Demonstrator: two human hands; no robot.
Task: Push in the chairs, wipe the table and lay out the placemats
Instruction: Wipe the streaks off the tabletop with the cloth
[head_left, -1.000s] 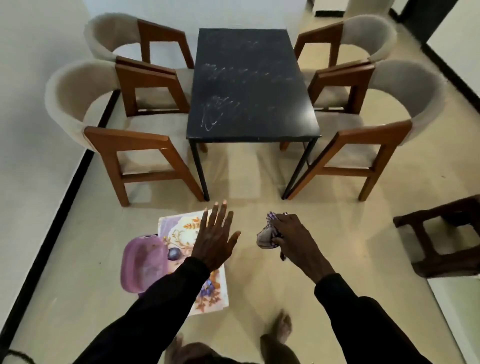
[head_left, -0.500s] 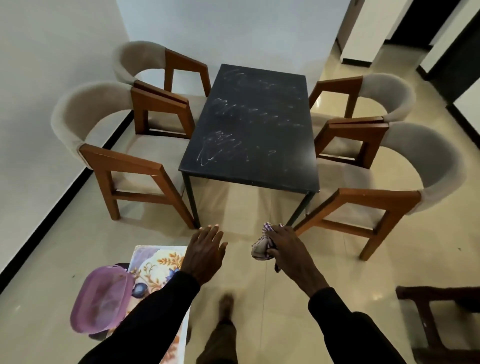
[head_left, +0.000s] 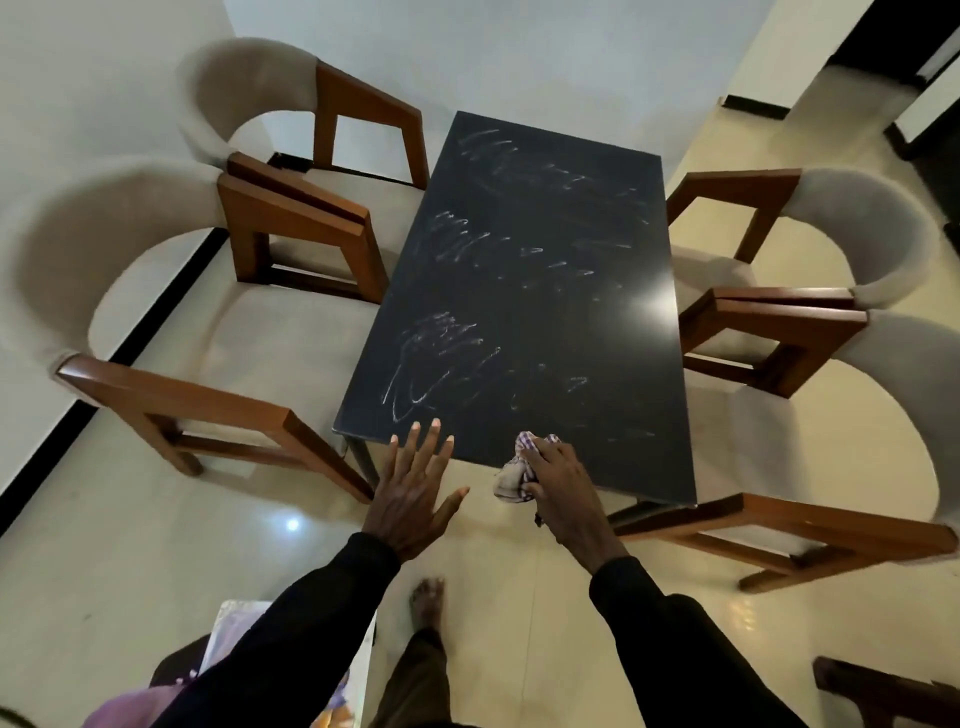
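Both hands have advanced to the near edge of the worktop (head_left: 545, 312); the left hand (head_left: 410, 499) has its grip spread, fingertips over the smeared black top; the right hand (head_left: 563, 488) pinches a bunched cloth (head_left: 514, 478) at the edge; four chairs (head_left: 208, 405) stand pulled out; placemats (head_left: 231, 621) lie below the left sleeve.

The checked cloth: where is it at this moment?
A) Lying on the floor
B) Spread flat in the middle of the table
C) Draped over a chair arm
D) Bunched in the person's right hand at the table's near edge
D: the checked cloth is bunched in the right hand, over the near edge of the black table.
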